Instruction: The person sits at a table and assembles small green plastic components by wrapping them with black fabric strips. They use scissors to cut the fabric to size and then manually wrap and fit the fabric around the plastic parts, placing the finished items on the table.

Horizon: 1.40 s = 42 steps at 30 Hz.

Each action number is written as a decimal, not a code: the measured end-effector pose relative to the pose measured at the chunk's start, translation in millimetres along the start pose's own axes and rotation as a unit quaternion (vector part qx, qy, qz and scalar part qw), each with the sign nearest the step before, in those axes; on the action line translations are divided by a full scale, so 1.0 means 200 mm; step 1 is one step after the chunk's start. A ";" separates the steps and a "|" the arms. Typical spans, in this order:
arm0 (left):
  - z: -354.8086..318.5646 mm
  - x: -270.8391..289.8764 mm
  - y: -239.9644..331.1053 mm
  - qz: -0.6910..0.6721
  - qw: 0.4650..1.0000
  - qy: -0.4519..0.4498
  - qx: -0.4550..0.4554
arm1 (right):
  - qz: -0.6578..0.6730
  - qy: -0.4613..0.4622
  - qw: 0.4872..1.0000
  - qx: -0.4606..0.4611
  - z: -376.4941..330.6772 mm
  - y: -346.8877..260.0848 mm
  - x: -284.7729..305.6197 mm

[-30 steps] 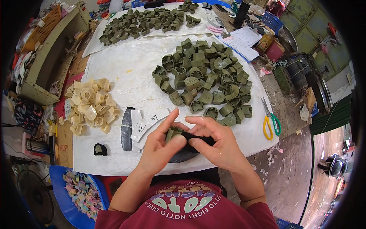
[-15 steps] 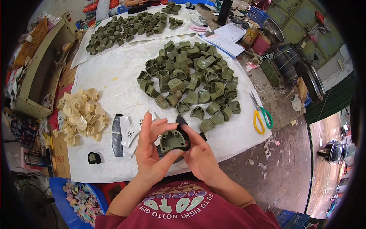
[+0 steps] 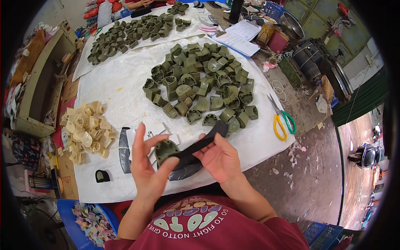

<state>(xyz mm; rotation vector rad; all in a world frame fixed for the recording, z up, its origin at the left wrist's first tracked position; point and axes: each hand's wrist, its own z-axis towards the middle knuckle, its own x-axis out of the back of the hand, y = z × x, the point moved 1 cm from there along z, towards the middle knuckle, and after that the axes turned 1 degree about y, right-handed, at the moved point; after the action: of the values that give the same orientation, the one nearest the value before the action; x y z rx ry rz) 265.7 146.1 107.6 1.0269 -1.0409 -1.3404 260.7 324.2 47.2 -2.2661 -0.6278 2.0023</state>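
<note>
A: Left hand (image 3: 146, 171) first: what has it got?

B: An olive block (image 3: 166, 151), hollow side showing, gripped over the near edge of the bench (image 3: 121, 106). The thumb presses in beside it, right at the end of a black strip (image 3: 191, 151), and one finger points up, free of the block.

A: And the right hand (image 3: 220, 162)?

B: Pinching that strip near its far end, thumb against fingers, the tip poking out past them! The strip slants up from the block, bridging both hands.

A: Anything underneath?

B: Dark curved pieces (image 3: 181, 173), lying on the white cover just below the strip. White cards (image 3: 143, 139) sit behind the left hand, partly hidden by it.

A: Further out?

B: A big heap of olive blocks (image 3: 201, 87) beyond the hands, cream pieces (image 3: 87, 133) over on the left, one black-wrapped block (image 3: 102, 176) nearer the edge, and scissors (image 3: 280, 121) with yellow and green handles at right.
</note>
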 end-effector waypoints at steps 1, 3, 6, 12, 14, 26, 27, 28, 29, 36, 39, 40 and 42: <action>0.02 0.01 0.01 -0.009 0.999 0.014 0.035 | 0.007 0.003 1.000 0.001 -0.01 0.00 -0.02; 0.05 0.00 -0.01 0.009 0.998 0.017 0.059 | 0.015 0.001 1.000 -0.021 -0.03 0.02 -0.05; 0.09 -0.02 0.04 0.135 0.989 -0.058 0.026 | 0.014 -0.022 0.997 -0.069 -0.04 0.09 -0.06; 0.12 -0.03 0.07 0.102 0.993 -0.057 0.032 | -0.021 -0.055 0.998 -0.007 -0.02 0.07 0.00; 0.11 -0.04 0.06 0.069 0.996 -0.047 0.034 | -0.028 -0.029 0.999 0.031 -0.04 0.09 -0.05; -0.02 -0.06 0.02 0.011 0.993 -0.119 -0.021 | -0.130 -0.047 0.990 0.030 -0.04 0.02 -0.07; -0.01 -0.05 0.02 0.034 0.991 -0.129 -0.031 | -0.130 -0.045 0.990 0.022 -0.04 0.02 -0.07; -0.01 -0.05 0.03 0.057 0.988 -0.140 -0.041 | -0.130 -0.044 0.990 0.014 -0.04 0.01 -0.06; -0.02 -0.05 0.03 0.042 0.989 -0.142 -0.016 | -0.131 -0.042 0.990 0.007 -0.04 0.01 -0.06; 0.01 -0.06 0.01 0.114 0.991 -0.060 -0.027 | -0.230 0.022 0.966 0.117 -0.07 0.01 -0.11; -0.01 -0.05 0.00 0.133 0.989 -0.066 0.014 | -0.341 0.073 0.907 0.236 -0.11 0.04 -0.14; -0.03 -0.05 -0.01 0.081 0.992 -0.073 0.056 | -0.349 0.063 0.905 0.234 -0.11 0.04 -0.15; -0.02 -0.05 -0.02 -0.011 0.994 -0.067 0.090 | -0.364 0.040 0.900 0.237 -0.10 0.02 -0.16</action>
<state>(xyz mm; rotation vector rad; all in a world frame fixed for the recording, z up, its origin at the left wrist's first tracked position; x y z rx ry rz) 268.4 155.3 102.5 1.0946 -1.2730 -1.3675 279.3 315.2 79.0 -1.5035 -0.7336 1.4704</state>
